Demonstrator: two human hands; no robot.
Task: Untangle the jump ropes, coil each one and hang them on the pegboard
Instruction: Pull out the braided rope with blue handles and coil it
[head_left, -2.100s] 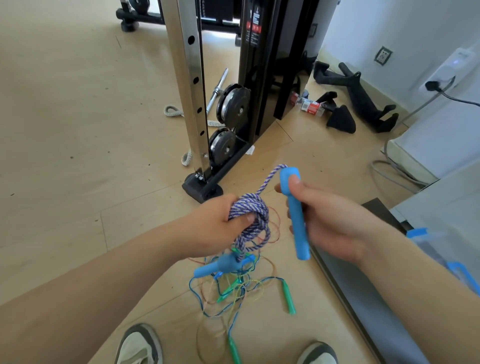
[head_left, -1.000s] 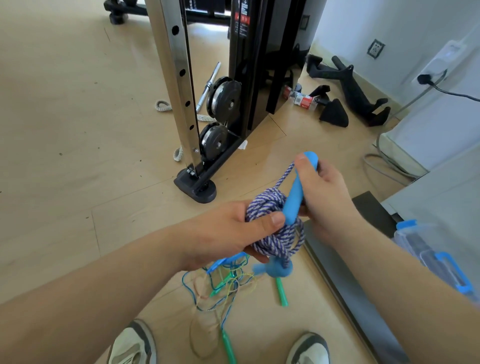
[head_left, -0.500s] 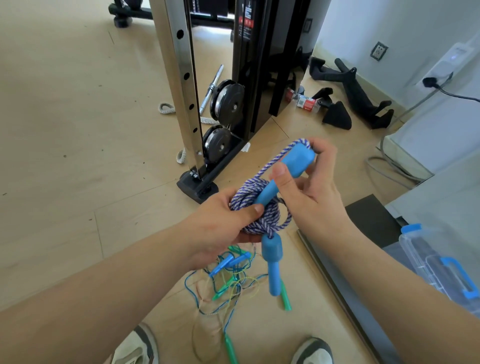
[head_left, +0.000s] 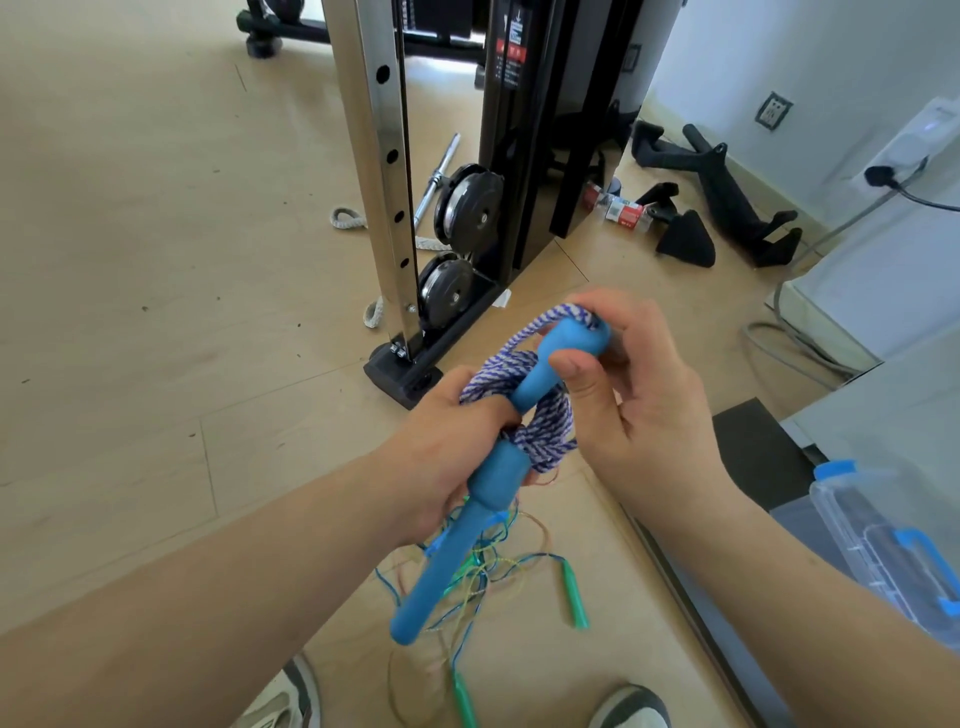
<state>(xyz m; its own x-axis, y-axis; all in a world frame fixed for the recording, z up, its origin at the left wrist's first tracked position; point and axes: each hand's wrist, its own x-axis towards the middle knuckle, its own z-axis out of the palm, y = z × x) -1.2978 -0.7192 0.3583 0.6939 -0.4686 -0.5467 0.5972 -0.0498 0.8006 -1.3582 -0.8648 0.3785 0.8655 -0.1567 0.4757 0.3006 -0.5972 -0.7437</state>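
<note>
One rope (head_left: 550, 421) coiled: purple-white bundle held above the floor (head_left: 156, 260), left hand (head_left: 452, 441) clenched round it, thumb pressing the turns. Right hand (head_left: 639, 395) pinches the upper handle (head_left: 563, 356), which looks to be passing through the coil, likely to lock it. Second handle (head_left: 447, 551) dangles below. Thin ropes (head_left: 483, 577) lie tangled on the floor, untouched. Pegboard not in view. Nothing hung yet, by my reckoning.

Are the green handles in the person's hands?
No, the green handles lie on the floor, while the left hand and right hand grip the blue-handled rope.
</note>
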